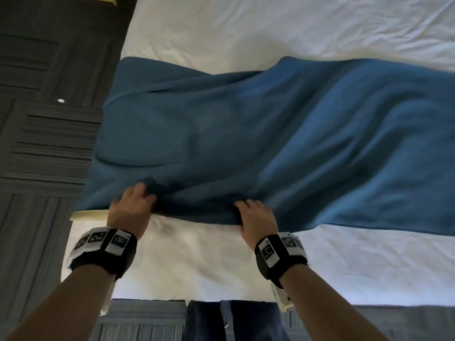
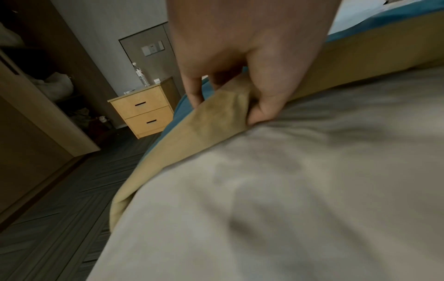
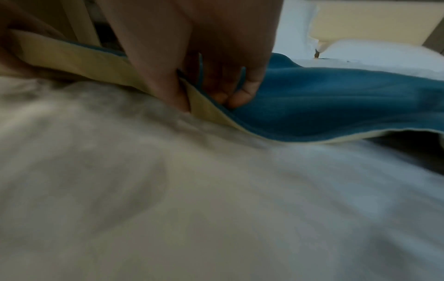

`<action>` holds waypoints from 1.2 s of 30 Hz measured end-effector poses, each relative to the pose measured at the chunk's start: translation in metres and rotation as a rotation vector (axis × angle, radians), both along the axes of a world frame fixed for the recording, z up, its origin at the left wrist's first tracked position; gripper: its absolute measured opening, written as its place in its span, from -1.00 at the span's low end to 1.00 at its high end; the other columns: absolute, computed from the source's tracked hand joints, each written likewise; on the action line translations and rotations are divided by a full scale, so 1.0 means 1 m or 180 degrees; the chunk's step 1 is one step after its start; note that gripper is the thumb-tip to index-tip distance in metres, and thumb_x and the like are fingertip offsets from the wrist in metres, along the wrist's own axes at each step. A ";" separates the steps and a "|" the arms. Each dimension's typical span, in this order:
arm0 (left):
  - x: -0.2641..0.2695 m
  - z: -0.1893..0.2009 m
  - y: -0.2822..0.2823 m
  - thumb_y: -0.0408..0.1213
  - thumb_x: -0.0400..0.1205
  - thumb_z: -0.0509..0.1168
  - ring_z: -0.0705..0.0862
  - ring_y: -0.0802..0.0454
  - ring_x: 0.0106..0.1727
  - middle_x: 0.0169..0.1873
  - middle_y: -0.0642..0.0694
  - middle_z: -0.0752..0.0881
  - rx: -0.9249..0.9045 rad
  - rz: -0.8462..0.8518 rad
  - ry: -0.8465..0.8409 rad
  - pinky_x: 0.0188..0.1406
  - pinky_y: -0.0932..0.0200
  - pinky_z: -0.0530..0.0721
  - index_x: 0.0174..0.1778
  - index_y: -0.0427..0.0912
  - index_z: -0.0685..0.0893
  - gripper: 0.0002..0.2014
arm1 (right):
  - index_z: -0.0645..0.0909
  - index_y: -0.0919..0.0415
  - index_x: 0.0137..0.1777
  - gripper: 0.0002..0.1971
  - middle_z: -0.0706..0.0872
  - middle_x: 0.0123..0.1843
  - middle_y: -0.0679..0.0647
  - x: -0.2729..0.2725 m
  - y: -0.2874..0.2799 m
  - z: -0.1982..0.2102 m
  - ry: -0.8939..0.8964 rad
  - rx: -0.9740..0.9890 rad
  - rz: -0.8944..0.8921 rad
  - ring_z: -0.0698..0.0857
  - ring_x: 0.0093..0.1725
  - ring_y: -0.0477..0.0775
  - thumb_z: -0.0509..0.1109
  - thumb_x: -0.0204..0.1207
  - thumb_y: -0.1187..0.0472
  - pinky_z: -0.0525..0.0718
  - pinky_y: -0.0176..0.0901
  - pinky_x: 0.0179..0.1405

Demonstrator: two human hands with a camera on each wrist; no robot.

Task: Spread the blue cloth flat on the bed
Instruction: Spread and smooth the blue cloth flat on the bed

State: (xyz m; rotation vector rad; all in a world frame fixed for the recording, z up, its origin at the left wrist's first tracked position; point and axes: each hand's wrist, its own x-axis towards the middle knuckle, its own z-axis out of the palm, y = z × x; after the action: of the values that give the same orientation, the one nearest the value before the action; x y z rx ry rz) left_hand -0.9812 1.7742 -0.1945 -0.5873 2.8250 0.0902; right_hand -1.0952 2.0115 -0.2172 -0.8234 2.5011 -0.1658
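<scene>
The blue cloth [image 1: 246, 134], yellow on its underside, billows over the white bed [image 1: 270, 28], wrinkled and lifted in the middle. Its left end hangs past the bed's left edge. My left hand [image 1: 134, 205] pinches the cloth's near edge, thumb under the yellow underside [image 2: 216, 112] and fingers on top. About a forearm's length to the right, my right hand [image 1: 253, 216] pinches the same near edge [image 3: 209, 106], fingers on the blue side [image 3: 324, 106]. Both hands sit low over the sheet [image 3: 192, 190].
Dark grey patterned floor [image 1: 44, 143] lies left of the bed and at its foot. A wooden two-drawer nightstand [image 2: 143, 112] with a water bottle [image 2: 140, 75] stands by the wall. White pillows [image 3: 384, 51] lie at the headboard. My legs [image 1: 234, 321] stand at the bed's foot.
</scene>
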 end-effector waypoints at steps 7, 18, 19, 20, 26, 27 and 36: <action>0.030 0.006 -0.035 -0.50 0.34 0.13 0.54 -0.25 -0.79 -0.72 -0.35 0.55 -0.0351 -0.0056 0.0430 -0.75 -0.10 0.56 -0.50 -0.36 0.74 -0.74 | 0.39 0.05 0.40 -0.53 0.59 0.26 0.08 0.008 -0.008 0.006 0.0057 -0.0198 -0.0072 0.58 0.23 0.20 0.28 0.48 0.29 0.50 0.05 0.15; -0.019 0.017 0.044 -0.42 -0.04 0.61 0.75 -0.19 -0.28 -0.26 -0.22 0.73 -0.0117 -0.0827 -0.0606 -0.35 -0.02 0.71 -0.20 -0.21 0.72 -0.53 | 0.33 0.13 0.37 -0.55 0.51 0.27 0.10 0.004 0.024 0.008 0.0161 0.0207 -0.0061 0.50 0.27 0.21 0.22 0.48 0.37 0.47 0.04 0.17; -0.024 0.014 0.060 -0.43 -0.15 0.63 0.75 -0.18 -0.36 -0.33 -0.20 0.74 -0.0093 -0.1024 -0.0495 -0.42 0.01 0.70 -0.29 -0.21 0.73 -0.51 | 0.34 0.14 0.33 -0.58 0.50 0.27 0.10 0.001 0.034 0.006 0.0187 0.0298 -0.0173 0.49 0.27 0.21 0.20 0.47 0.37 0.47 0.03 0.15; -0.030 0.010 0.075 -0.41 -0.17 0.63 0.74 -0.16 -0.38 -0.34 -0.17 0.74 -0.0050 -0.1158 -0.0412 -0.44 0.03 0.70 -0.31 -0.19 0.72 -0.51 | 0.35 0.15 0.30 -0.60 0.51 0.26 0.10 -0.004 0.045 0.005 0.0206 0.0378 -0.0278 0.50 0.26 0.21 0.21 0.45 0.36 0.46 0.02 0.13; -0.073 -0.006 0.125 -0.26 -0.09 0.66 0.72 -0.10 -0.40 -0.36 -0.08 0.72 0.0051 -0.1601 -0.0116 -0.51 0.16 0.63 -0.27 -0.13 0.71 -0.53 | 0.41 0.16 0.24 -0.64 0.59 0.19 0.09 -0.050 0.108 -0.001 0.0330 0.0488 -0.0693 0.55 0.18 0.20 0.34 0.45 0.21 0.48 0.02 0.06; -0.078 -0.008 0.126 -0.28 -0.08 0.66 0.71 -0.09 -0.46 -0.42 -0.08 0.72 0.0062 -0.1616 -0.0089 -0.57 0.18 0.61 -0.28 -0.13 0.73 -0.54 | 0.43 0.16 0.21 -0.69 0.61 0.16 0.09 -0.055 0.113 -0.002 0.0312 0.0456 -0.0723 0.57 0.15 0.20 0.31 0.47 0.23 0.48 0.01 0.02; -0.096 -0.004 0.100 0.05 0.56 0.22 0.64 0.02 0.17 0.09 0.16 0.63 0.0847 -0.1007 -0.1294 -0.01 0.12 0.58 0.14 0.15 0.44 -0.74 | 0.46 0.16 0.21 -0.77 0.59 0.22 0.14 -0.065 0.095 0.000 -0.0413 0.0157 -0.0229 0.59 0.22 0.23 0.21 0.57 0.22 0.58 0.08 0.05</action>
State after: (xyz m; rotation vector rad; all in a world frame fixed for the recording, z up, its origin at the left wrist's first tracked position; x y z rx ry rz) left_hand -1.0776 1.8743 -0.1987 -0.0819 2.4173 0.2511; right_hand -1.1603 2.1070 -0.2169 -0.6812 2.4041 -0.1756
